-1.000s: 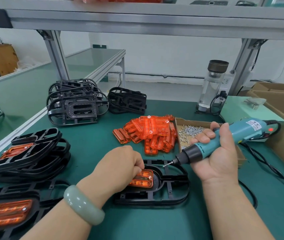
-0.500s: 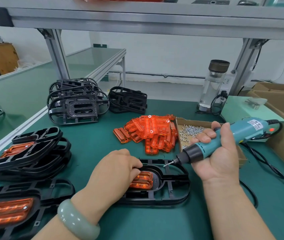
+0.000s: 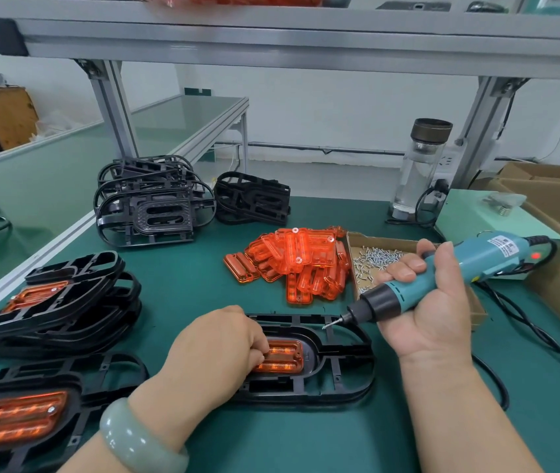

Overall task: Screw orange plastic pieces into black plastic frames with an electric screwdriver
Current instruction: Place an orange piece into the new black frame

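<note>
A black plastic frame (image 3: 347, 370) lies flat on the green mat in front of me, with an orange plastic piece (image 3: 283, 356) seated in its left half. My left hand (image 3: 213, 349) rests over the frame's left end, curled fingertips pressing on the orange piece. My right hand (image 3: 432, 302) grips a teal electric screwdriver (image 3: 442, 274), its bit hovering just above the frame's upper rim, right of the orange piece. A pile of loose orange pieces (image 3: 299, 264) lies behind the frame.
A cardboard tray of small screws (image 3: 374, 261) sits right of the orange pile. Frames fitted with orange pieces (image 3: 50, 302) stack at the left, bare black frames (image 3: 152, 206) at the back. A glass bottle (image 3: 422, 165), a green box and the tool's cables stand at the right.
My left hand has slid slightly left and nearer on the orange piece. The screwdriver has stayed almost where it was, its tip still just above the frame.
</note>
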Available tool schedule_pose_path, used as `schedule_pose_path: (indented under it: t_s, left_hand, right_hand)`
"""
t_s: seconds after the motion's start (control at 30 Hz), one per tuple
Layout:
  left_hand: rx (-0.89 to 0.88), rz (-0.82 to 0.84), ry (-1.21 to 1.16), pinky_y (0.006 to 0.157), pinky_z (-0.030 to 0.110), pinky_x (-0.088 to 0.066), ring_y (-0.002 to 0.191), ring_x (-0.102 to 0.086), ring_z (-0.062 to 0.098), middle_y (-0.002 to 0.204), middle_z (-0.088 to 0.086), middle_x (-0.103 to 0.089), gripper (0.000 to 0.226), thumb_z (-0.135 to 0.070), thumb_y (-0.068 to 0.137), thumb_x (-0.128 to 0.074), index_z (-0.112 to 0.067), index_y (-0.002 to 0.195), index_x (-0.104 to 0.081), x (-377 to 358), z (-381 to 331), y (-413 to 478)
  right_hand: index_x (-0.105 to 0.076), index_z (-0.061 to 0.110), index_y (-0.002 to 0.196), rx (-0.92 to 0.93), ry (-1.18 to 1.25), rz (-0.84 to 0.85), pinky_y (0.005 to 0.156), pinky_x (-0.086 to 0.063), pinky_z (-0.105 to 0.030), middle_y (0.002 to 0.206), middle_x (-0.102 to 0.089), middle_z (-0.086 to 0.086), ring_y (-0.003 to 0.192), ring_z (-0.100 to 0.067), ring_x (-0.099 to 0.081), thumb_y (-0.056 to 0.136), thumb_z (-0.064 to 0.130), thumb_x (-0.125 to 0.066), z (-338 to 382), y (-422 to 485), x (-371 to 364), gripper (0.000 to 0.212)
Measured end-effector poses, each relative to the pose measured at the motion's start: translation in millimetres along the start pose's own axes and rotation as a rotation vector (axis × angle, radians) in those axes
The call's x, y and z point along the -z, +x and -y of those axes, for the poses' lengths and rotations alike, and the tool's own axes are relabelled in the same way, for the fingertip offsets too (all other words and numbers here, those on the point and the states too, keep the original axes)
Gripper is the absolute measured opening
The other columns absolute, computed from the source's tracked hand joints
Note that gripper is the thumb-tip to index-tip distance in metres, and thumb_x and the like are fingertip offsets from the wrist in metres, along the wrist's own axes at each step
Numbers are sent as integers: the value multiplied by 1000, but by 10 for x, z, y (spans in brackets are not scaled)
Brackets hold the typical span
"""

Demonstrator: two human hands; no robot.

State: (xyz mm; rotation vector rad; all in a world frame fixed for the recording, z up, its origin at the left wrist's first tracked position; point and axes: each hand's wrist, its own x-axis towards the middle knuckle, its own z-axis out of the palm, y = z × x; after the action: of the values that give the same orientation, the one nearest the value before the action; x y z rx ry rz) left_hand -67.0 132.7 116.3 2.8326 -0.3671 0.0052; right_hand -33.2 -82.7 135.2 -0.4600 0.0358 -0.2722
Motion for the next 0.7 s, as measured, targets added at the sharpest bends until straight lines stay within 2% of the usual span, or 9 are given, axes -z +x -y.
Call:
schedule_pose_path:
  t_s: [0.23,0.37,0.5,0.53,0.6,0.7]
  left_hand:
    - [-7,22,-15,70,18,-32,80,-45,7,86,-12,-39,16,-33,89,-57,-36,101,-69,-63,-89,69]
    - [2,25,-20,74,21,-40,81,-48,7,86,-13,-46,13,-37,87,-59,-36,95,-69,4,-94,73]
    - [-47,-81,-49,66,18,-38,71,-51,2,73,-18,-55,16,-39,88,-56,-33,93,-70,160,-194,225]
    - [-67,-110,-99,68,16,-38,73,-52,-1,76,-21,-58,16,-37,88,-57,-33,95,-71,195,-257,306]
    - [-119,-149,-201,77,14,-37,84,-53,-3,93,-20,-65,19,-31,89,-59,-31,105,-70,240,-411,507]
    - [-247,-125,-211,92,20,-41,104,-59,8,115,-10,-67,28,-27,91,-56,-27,118,-65,211,-674,833]
  right_hand:
    - [-54,23,85,5,18,6,53,-43,-16,58,-46,12,46,-2,-45,81,40,-59,14,-4,-3,18]
    - [-54,23,84,16,29,-2,53,-43,-17,59,-46,12,47,-2,-45,80,39,-60,55,9,6,18]
    - [-54,22,85,38,23,-21,52,-43,-16,59,-45,12,46,-3,-44,80,38,-60,134,35,19,18]
    - [-54,22,85,44,7,-27,52,-42,-16,59,-45,12,46,-3,-43,80,38,-60,161,42,23,18]
    - [-54,22,87,55,-31,-35,52,-42,-16,59,-45,11,46,-3,-43,79,37,-61,212,60,39,18]
    - [-55,21,88,50,-30,-20,53,-43,-16,60,-44,11,46,-3,-42,81,36,-60,269,84,72,18]
